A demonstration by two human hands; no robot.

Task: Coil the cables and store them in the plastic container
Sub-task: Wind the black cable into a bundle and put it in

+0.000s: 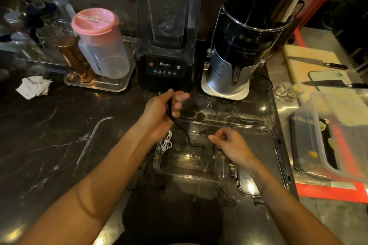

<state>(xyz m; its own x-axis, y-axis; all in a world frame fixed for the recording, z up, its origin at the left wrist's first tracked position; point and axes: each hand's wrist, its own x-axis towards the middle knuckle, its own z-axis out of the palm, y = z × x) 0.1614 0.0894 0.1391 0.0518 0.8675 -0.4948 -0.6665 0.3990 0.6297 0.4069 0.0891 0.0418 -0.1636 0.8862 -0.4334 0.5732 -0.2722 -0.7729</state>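
My left hand is raised above the dark marble counter and holds folded loops of a black cable. The cable runs down and right to my right hand, which pinches its other end over the clear plastic container. A coiled white cable lies in the container's far left corner. The container's clear lid lies flat just to its right. More black cable lies on the counter at the container's near left.
A black blender and a juicer stand right behind my hands. A tray with a pink-lidded jug is at the back left, crumpled paper beside it. Knives and a large clear tub are on the right.
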